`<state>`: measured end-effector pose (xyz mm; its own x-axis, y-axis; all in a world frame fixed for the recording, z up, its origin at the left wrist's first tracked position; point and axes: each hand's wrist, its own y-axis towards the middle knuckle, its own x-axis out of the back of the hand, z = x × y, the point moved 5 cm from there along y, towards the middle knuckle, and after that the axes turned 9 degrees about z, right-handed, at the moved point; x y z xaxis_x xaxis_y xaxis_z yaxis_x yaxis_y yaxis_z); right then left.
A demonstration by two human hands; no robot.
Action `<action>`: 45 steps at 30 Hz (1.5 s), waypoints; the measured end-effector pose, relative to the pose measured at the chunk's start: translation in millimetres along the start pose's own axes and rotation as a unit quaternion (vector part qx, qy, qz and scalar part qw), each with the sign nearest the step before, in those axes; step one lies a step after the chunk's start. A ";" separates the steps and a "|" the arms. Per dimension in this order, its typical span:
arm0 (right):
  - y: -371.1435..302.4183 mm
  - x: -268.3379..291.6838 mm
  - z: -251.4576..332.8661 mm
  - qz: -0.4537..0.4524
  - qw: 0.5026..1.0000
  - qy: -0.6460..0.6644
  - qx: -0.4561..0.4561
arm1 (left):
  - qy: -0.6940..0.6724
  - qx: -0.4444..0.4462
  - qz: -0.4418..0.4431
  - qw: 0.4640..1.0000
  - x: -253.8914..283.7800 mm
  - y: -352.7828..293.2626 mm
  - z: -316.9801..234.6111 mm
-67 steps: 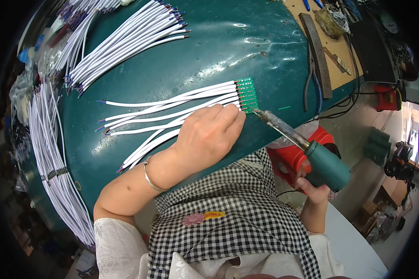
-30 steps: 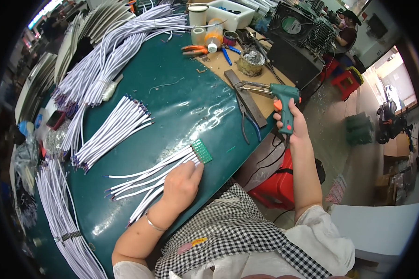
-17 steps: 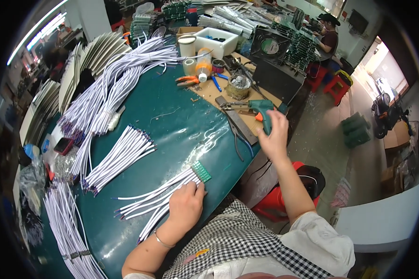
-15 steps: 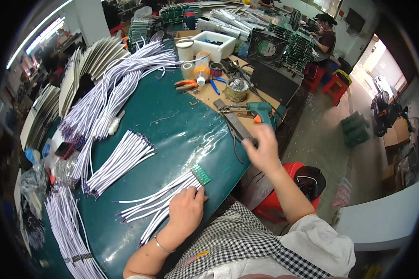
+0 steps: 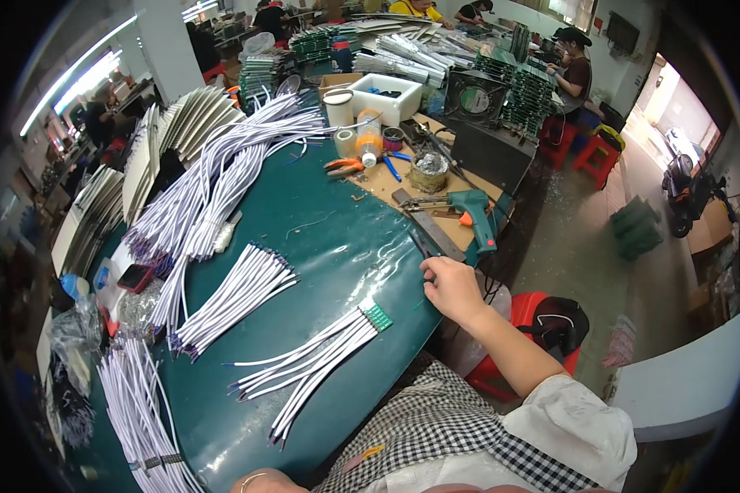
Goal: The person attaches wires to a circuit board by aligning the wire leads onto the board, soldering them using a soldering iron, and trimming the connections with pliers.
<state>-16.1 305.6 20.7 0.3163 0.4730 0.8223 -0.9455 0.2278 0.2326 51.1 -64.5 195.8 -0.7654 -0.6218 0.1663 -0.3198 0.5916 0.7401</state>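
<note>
My right hand [image 5: 454, 289] is closed around dark pliers [image 5: 420, 244] at the table's right edge. Their tip points away from me; the handles are mostly hidden in my fingers. Only the wrist and a little of my left hand [image 5: 273, 483] show at the lower edge, with a bangle; its fingers are out of sight. Ahead of it, a green circuit board strip [image 5: 376, 315] lies on the table with several white wires [image 5: 321, 349] attached, fanning to the lower left. A bundle of loose white wires [image 5: 237, 300] rests farther left.
Larger white wire bundles [image 5: 214, 181] lie at the far left, and a tied bundle [image 5: 140, 415] near left. Beyond my right hand are a green glue gun [image 5: 471, 215], a metal bar [image 5: 436, 234], orange-handled pliers [image 5: 343, 168] and a white bin [image 5: 386, 99]. A red stool [image 5: 518, 329] stands right.
My left hand has let go of the wired board and drawn back to the lower edge. My right hand has come down beside the table edge and closed on the pliers. The view has shifted slightly.
</note>
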 end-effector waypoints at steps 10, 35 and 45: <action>-19.7 9.9 18.4 0.055 0.987 0.148 -0.035 | -0.024 0.011 -0.132 0.991 -20.4 14.9 -7.7; -24.6 -20.0 50.9 0.027 0.999 -0.034 0.022 | 0.063 -0.111 0.167 0.978 -20.3 31.3 14.1; -31.6 -29.0 22.6 0.034 0.999 -0.005 0.018 | 0.237 -0.034 0.293 0.926 -25.0 29.9 70.1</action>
<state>2.9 265.4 1.3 0.2499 0.4787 0.8417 -0.9672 0.1633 0.1943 21.5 4.7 168.1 -0.4595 -0.3694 0.8077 0.1215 0.8747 0.4692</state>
